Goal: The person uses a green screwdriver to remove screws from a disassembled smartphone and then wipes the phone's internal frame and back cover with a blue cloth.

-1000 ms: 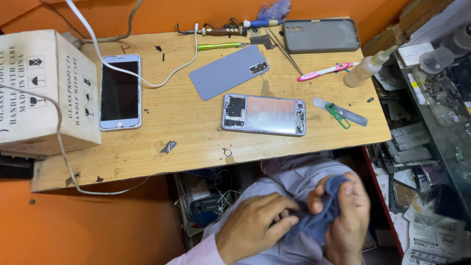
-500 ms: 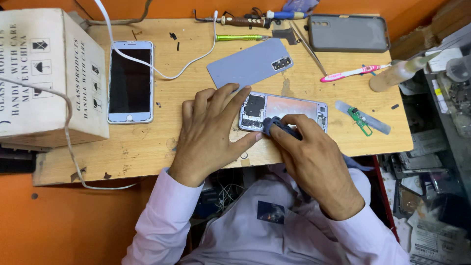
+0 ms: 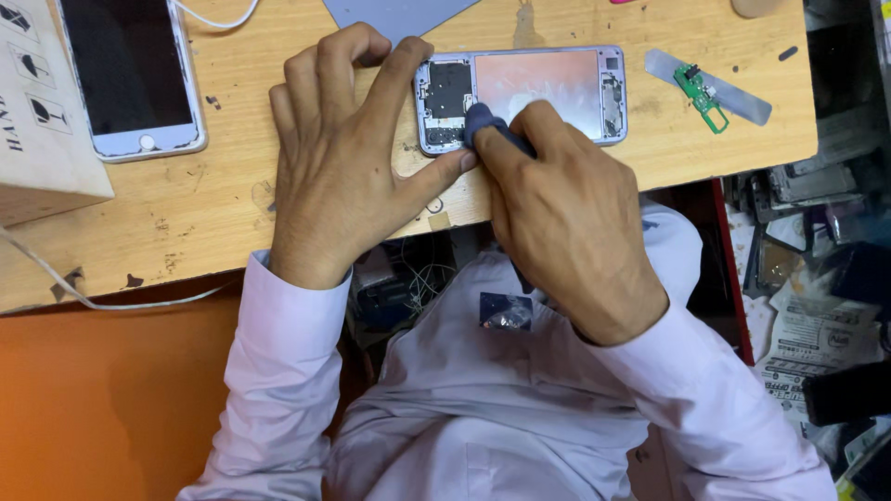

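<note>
1. Your one head camera looks steeply down, close over the bench (image 3: pixel 213 213).
2. Bench fills the upper frame; your hands sit centre.
3. Your lap and sleeves fill the lower frame.

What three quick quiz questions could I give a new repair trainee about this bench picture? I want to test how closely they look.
1. True or false: the opened phone lies on the wooden table with its insides facing up.
2. What does the right hand press onto the opened phone? A) a blue cloth B) a screwdriver C) a cable
3. Which hand steadies the phone at its end, with a fingertip on its corner?

Key:
1. True.
2. A, the blue cloth.
3. The left hand; the white phone farther along lies untouched.
</note>
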